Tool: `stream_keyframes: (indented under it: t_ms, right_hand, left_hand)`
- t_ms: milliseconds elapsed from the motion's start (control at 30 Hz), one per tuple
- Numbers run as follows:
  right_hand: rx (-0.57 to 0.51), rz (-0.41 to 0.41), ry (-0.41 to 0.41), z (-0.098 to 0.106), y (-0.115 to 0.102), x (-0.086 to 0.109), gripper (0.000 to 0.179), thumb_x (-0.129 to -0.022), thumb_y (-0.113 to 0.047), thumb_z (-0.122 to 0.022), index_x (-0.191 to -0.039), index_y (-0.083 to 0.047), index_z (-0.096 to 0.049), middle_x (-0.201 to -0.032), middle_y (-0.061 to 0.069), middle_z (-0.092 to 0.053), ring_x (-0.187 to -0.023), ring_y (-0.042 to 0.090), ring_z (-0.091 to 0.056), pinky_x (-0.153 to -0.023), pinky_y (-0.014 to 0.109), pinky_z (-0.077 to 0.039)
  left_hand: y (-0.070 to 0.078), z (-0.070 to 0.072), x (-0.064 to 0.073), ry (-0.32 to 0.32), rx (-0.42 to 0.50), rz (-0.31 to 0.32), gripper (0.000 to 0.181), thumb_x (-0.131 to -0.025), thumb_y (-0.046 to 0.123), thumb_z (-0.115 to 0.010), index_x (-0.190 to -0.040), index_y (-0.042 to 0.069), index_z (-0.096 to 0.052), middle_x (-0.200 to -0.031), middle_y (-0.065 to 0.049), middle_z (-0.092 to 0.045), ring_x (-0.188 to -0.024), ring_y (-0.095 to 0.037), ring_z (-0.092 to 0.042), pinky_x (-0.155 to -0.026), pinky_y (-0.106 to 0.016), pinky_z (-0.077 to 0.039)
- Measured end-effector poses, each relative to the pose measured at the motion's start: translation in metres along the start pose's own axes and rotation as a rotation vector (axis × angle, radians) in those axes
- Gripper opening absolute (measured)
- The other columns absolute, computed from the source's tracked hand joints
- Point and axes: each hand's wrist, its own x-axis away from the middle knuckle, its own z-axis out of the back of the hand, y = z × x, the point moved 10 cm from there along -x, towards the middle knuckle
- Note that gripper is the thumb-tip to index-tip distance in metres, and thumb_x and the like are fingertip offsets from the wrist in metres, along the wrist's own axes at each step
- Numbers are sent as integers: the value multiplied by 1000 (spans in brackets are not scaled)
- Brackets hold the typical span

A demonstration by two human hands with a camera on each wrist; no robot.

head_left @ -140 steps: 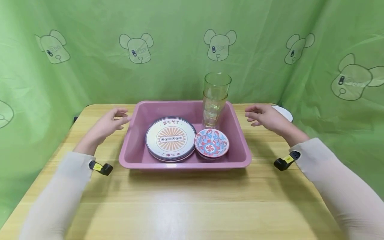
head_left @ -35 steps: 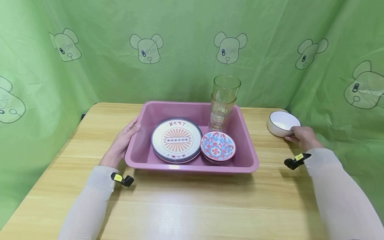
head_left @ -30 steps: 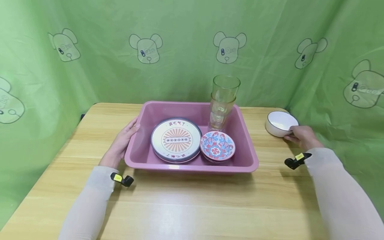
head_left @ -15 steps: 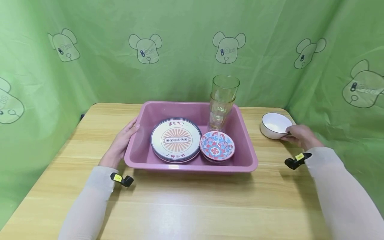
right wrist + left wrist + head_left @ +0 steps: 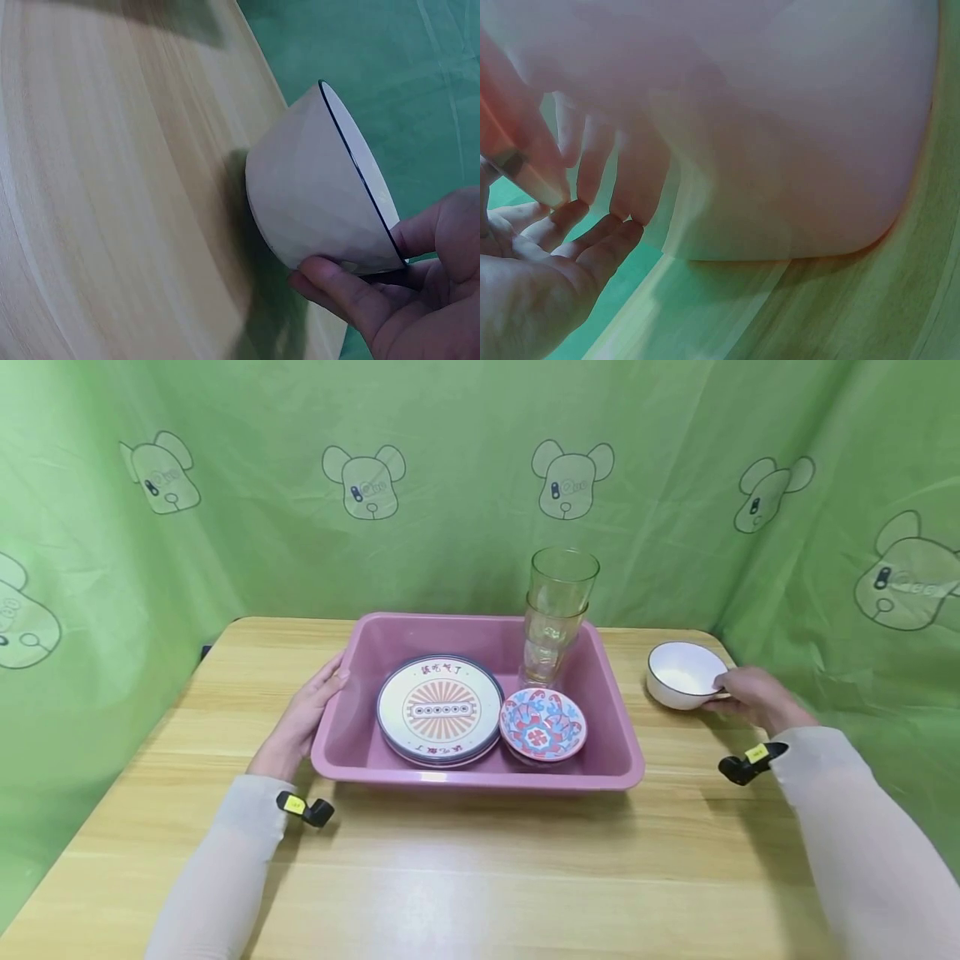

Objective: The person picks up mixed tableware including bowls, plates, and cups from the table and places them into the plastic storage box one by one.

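Note:
On the right, my right hand [image 5: 753, 697] pinches a white bowl [image 5: 678, 681] with a thin dark rim by its near right edge. In the right wrist view the thumb is at the rim of the bowl [image 5: 322, 187] and fingers lie under its outer side; a shadow falls on the wood beside it. My left hand [image 5: 303, 714] holds the left side of a pink basin [image 5: 480, 778], thumb at the rim. The left wrist view shows fingertips against the outer wall of the basin [image 5: 795, 150].
Inside the basin are stacked plates [image 5: 440, 710] with a printed sunburst, small red-and-blue patterned bowls [image 5: 542, 724] and stacked yellowish glasses [image 5: 558, 602] rising above the rim. The wooden table [image 5: 450, 877] ends at a green curtain [image 5: 465, 485] behind and beside it.
Both hands were apart from everything at first. The left hand has come onto the basin's side; the right has taken the white bowl's edge and brought it slightly left, toward the basin.

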Motion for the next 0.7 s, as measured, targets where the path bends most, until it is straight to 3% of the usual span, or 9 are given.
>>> stream_keyframes:
  t_ms: [367,700]
  right_hand:
    - [53,68,-28,-1,-26,16,36,-92,6,-36,-122,25,-30,-117,26,-34,-79,8,-61,-91,31,-54]
    - [145,119,-75,-13,-61,36,55,-96,4,-32,-137,31,-8,-118,29,-38,-79,6,-65,-89,28,-54]
  left_hand:
    - [-2,0,-1,0,-8,10,59,-102,35,-52,-155,32,-26,-153,-16,-34,-126,-30,-49,-96,-35,-51]
    - [0,0,0,-3,-18,8,59,-103,34,-50,-156,31,-25,-154,-16,-32,-128,-30,-47,-98,-35,-49]
